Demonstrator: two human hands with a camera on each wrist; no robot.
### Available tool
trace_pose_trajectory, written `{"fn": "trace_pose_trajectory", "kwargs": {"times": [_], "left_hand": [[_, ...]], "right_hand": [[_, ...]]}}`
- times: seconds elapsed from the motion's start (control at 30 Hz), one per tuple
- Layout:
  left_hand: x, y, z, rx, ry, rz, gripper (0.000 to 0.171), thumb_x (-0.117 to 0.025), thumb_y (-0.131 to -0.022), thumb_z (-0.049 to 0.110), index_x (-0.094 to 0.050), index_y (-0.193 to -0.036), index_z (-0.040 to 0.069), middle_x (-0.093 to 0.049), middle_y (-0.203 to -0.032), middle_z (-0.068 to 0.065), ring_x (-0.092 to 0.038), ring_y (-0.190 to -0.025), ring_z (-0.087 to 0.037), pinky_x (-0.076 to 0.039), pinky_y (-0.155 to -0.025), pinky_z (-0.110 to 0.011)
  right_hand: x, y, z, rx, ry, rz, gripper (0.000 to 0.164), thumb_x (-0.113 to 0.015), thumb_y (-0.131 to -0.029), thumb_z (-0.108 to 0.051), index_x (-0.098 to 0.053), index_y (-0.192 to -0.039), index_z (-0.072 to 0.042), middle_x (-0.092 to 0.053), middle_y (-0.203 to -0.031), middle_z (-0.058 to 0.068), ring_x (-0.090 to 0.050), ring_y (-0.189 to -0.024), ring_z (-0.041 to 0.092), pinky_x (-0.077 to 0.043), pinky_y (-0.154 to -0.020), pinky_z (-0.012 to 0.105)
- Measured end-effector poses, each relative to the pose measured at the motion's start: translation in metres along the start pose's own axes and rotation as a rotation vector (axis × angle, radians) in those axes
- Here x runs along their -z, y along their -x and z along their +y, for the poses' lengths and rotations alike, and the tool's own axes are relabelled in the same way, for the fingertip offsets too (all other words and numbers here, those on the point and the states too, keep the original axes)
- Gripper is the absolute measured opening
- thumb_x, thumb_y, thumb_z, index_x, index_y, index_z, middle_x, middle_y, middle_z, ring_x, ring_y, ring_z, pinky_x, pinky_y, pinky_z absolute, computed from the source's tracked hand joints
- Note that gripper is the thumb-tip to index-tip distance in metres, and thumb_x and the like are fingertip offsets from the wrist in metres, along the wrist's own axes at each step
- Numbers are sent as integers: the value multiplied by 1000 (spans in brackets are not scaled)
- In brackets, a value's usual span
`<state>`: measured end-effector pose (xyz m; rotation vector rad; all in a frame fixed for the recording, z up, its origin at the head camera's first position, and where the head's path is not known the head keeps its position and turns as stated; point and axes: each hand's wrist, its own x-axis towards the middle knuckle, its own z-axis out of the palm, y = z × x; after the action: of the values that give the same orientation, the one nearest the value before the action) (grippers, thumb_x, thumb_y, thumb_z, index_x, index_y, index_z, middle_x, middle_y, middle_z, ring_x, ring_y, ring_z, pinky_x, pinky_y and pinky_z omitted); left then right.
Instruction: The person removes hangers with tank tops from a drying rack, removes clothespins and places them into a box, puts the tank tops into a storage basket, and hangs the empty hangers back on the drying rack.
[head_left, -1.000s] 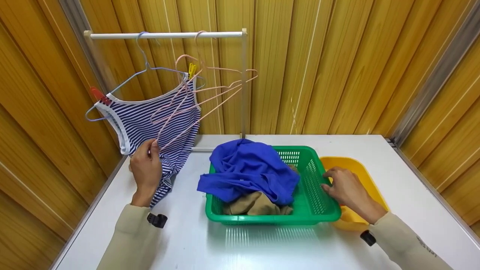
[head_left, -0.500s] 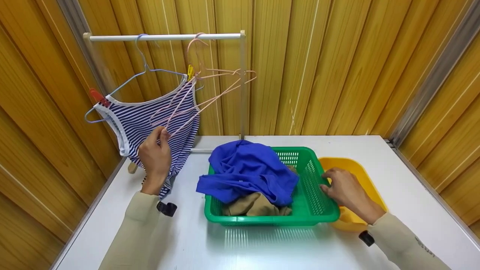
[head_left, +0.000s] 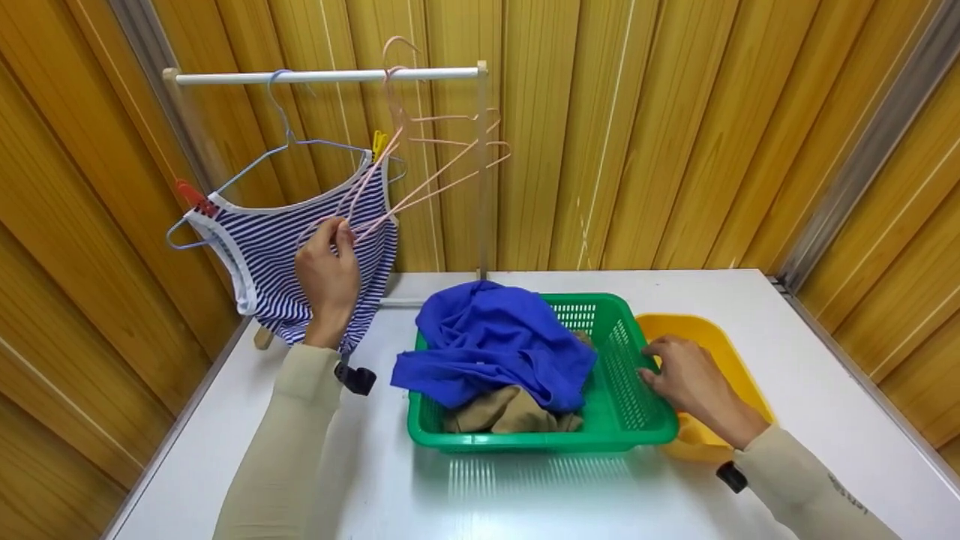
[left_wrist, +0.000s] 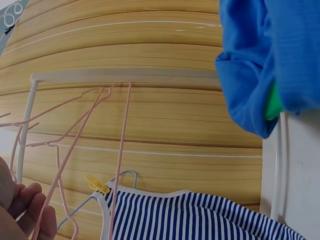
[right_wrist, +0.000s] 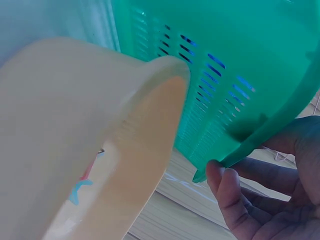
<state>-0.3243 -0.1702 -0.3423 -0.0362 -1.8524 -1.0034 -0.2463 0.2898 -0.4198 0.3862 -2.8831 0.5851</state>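
My left hand [head_left: 328,262] pinches the lower corner of a pink wire hanger [head_left: 401,38]. Its hook stands just above the rail [head_left: 330,76]. A second pink hanger hangs there, and the two overlap. Behind the hand, a navy-and-white striped tank top [head_left: 277,232] hangs from a blue hanger [head_left: 251,166], fixed by a red clothespin [head_left: 196,196] and a yellow clothespin [head_left: 379,142]. My right hand [head_left: 690,379] grips the right rim of a green basket [head_left: 544,437], fingers curled at the edge in the right wrist view. A blue garment [head_left: 502,337] lies over a brown one [head_left: 514,411] inside.
Beside the basket, partly beneath the right hand, sits a yellow basin [head_left: 720,349]; the right wrist view shows small coloured pieces [right_wrist: 82,182] in it. The rack stands at the back left of the white table [head_left: 367,495]. Wood-look panels [head_left: 675,135] enclose the table.
My left hand has moved up and to the right with the pink hanger, whose hook has risen from below the rail to just over it. The right hand has stayed at the basket rim.
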Motion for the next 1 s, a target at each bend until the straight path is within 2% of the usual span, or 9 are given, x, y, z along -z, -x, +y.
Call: {"fn": "trace_pose_trajectory", "kwargs": {"times": [0.1, 0.33, 0.6, 0.83, 1.0], "left_hand": [[-7, -5, 4, 10, 10, -8, 21, -56, -100, 16, -70, -100, 0, -71, -85, -15, -64, -78, -30, -48, -71, -36], [-16, -10, 12, 23, 7, -21, 22, -56, -100, 15, -70, -104, -2, -70, -86, -16, -62, -78, -30, -46, -73, -39], [-17, -10, 16, 46, -13, -61, 24, -56, -101, 17, -70, -107, 0, -71, -90, -16, -63, -80, -29, -48, -73, -38], [-17, -10, 14, 47, -34, -78, 24, -56, -100, 17, -71, -107, 0, -72, -93, -17, -64, -82, -31, -49, -75, -41], [-17, -8, 12, 50, -51, -94, 24, -57, -100, 18, -71, -107, 0, -73, -98, -18, -66, -85, -32, -51, -77, -43]], "right_hand": [[-2, 0, 1, 3, -16, 2, 33, -73, -87, -9, -67, -112, 10, -63, -117, 31, -69, -87, 36, -60, -65, 40], [-3, 0, 2, 26, 37, 52, 32, -75, -85, -11, -68, -108, 11, -66, -113, 30, -69, -83, 33, -59, -73, 47], [-2, -1, 1, 13, 26, 28, 33, -74, -86, -10, -68, -110, 11, -65, -114, 31, -68, -84, 34, -60, -71, 46], [-1, 0, 0, -2, -2, 0, 34, -73, -87, -10, -66, -112, 12, -63, -116, 32, -68, -78, 28, -59, -60, 35], [-1, 0, 0, -8, 0, -2, 34, -73, -87, -10, -66, -113, 11, -63, -117, 32, -68, -82, 32, -60, -63, 37]]}}
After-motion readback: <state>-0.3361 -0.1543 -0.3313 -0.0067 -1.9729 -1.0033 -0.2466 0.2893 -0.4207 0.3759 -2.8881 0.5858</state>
